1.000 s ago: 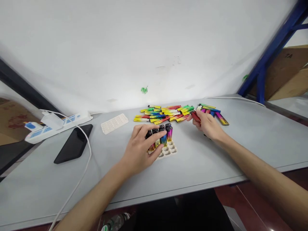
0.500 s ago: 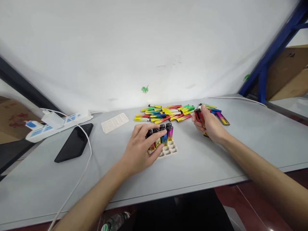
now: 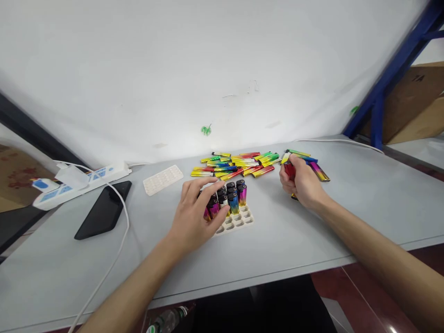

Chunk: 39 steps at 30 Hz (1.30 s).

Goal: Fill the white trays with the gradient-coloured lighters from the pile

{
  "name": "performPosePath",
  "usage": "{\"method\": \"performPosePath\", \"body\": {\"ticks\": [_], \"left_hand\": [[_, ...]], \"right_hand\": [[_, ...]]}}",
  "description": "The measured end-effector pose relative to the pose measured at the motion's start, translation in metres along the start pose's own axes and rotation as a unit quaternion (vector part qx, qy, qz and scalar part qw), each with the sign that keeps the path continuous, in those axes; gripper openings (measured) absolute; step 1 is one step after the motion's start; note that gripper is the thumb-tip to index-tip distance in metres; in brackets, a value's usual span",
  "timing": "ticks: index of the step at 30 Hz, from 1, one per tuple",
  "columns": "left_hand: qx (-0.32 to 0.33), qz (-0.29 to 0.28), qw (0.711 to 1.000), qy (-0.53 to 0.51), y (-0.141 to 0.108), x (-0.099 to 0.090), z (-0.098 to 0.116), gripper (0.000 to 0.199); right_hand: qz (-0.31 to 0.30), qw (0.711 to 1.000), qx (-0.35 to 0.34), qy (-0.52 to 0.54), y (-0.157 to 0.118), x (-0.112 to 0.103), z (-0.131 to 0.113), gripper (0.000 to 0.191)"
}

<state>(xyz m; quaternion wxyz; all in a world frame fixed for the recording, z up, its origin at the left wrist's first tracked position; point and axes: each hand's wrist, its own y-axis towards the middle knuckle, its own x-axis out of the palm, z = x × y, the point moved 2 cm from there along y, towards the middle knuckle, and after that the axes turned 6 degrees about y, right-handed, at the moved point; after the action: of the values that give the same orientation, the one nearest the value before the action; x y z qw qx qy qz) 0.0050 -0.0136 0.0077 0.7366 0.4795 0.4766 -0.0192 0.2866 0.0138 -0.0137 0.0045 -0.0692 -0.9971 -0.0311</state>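
Observation:
My right hand (image 3: 302, 182) is closed around a red lighter (image 3: 290, 171), over the right-hand lighters. Colourful metallic lighters (image 3: 319, 171) lie beside and behind that hand. My left hand (image 3: 194, 215) has its fingers apart and curved at the left side of a pale tray (image 3: 245, 222) with small holes. Several black-topped lighters (image 3: 233, 202) stand upright in the tray's rear rows, and the left hand partly hides them. Front holes of the tray show bare. Behind it lies a loose pile of shiny lighters (image 3: 243, 163).
A second pale tray (image 3: 163, 179) lies back left. Further left are a black phone (image 3: 103, 210), a white power strip (image 3: 83, 182) with plugs, and a white cable (image 3: 121, 240) running to the table's front edge. A white wall (image 3: 208, 69) rises behind the table.
My left hand has shifted left and its fingers have drawn back, uncovering more of the standing lighters. My right hand stays by the right pile, its grip turned slightly, with the red lighter in it.

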Motion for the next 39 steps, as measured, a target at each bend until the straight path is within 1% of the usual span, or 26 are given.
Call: {"method": "performPosePath", "body": {"ticks": [4, 7, 9, 11, 12, 13, 15, 17, 18, 19, 21, 23, 24, 25, 27, 30, 34, 36, 39], "left_hand": [[-0.053, -0.007, 0.998, -0.037, -0.001, -0.001, -0.005, 0.052], [-0.101, -0.021, 0.988, -0.115, -0.004, 0.002, -0.012, 0.065], [-0.134, -0.033, 0.973, -0.184, -0.007, 0.005, -0.017, 0.076], [-0.171, -0.062, 0.952, -0.246, -0.011, 0.007, -0.023, 0.085], [-0.194, -0.086, 0.939, -0.27, -0.012, 0.009, -0.026, 0.088], [-0.217, -0.117, 0.924, -0.293, -0.014, 0.01, -0.029, 0.089], [-0.267, -0.188, 0.884, -0.334, -0.016, 0.011, -0.033, 0.089], [-0.308, -0.242, 0.847, -0.36, -0.017, 0.012, -0.035, 0.09], [-0.32, -0.256, 0.836, -0.364, -0.017, 0.012, -0.035, 0.091], [-0.326, -0.263, 0.832, -0.364, -0.017, 0.012, -0.035, 0.093], [-0.322, -0.263, 0.839, -0.351, -0.016, 0.012, -0.035, 0.094], [-0.316, -0.256, 0.854, -0.325, -0.015, 0.014, -0.034, 0.092], [-0.317, -0.252, 0.86, -0.31, -0.014, 0.016, -0.033, 0.091], [-0.32, -0.247, 0.865, -0.297, -0.013, 0.017, -0.032, 0.088], [-0.33, -0.243, 0.868, -0.282, -0.011, 0.021, -0.029, 0.085], [-0.334, -0.245, 0.867, -0.277, -0.007, 0.026, -0.027, 0.083], [-0.333, -0.247, 0.872, -0.26, -0.006, 0.027, -0.028, 0.082], [-0.33, -0.25, 0.874, -0.254, -0.007, 0.027, -0.029, 0.081], [-0.329, -0.252, 0.872, -0.262, -0.008, 0.027, -0.029, 0.08]], "right_hand": [[-0.006, 1.0, 0.017, 0.014, -0.002, 0.002, -0.001, 0.053], [-0.01, 1.0, 0.019, 0.01, -0.002, 0.001, 0.002, 0.051], [-0.007, 1.0, 0.022, 0.005, -0.003, 0.0, 0.004, 0.05], [0.002, 1.0, 0.026, -0.002, -0.004, 0.0, 0.006, 0.052], [0.005, 1.0, 0.024, -0.004, -0.004, 0.0, 0.005, 0.053], [0.006, 1.0, 0.018, -0.006, -0.005, 0.0, 0.004, 0.055], [-0.005, 1.0, -0.003, -0.019, -0.007, 0.001, 0.0, 0.054], [-0.028, 0.998, -0.023, -0.055, -0.01, 0.002, -0.005, 0.045], [-0.043, 0.996, -0.028, -0.074, -0.011, 0.003, -0.008, 0.038], [-0.065, 0.993, -0.029, -0.09, -0.013, 0.004, -0.011, 0.033], [-0.125, 0.987, -0.022, -0.096, -0.017, 0.008, -0.014, 0.026], [-0.192, 0.979, -0.006, -0.073, -0.022, 0.014, -0.016, 0.024], [-0.215, 0.975, 0.002, -0.062, -0.024, 0.018, -0.015, 0.022], [-0.224, 0.973, 0.003, -0.058, -0.026, 0.021, -0.015, 0.021], [-0.216, 0.974, -0.021, -0.072, -0.028, 0.027, -0.012, 0.022], [-0.181, 0.972, -0.087, -0.125, -0.028, 0.031, -0.007, 0.021], [-0.138, 0.969, -0.115, -0.172, -0.03, 0.029, -0.001, 0.021], [-0.139, 0.965, -0.13, -0.181, -0.031, 0.028, -0.001, 0.021], [-0.161, 0.958, -0.159, -0.178, -0.033, 0.031, -0.002, 0.019]]}}
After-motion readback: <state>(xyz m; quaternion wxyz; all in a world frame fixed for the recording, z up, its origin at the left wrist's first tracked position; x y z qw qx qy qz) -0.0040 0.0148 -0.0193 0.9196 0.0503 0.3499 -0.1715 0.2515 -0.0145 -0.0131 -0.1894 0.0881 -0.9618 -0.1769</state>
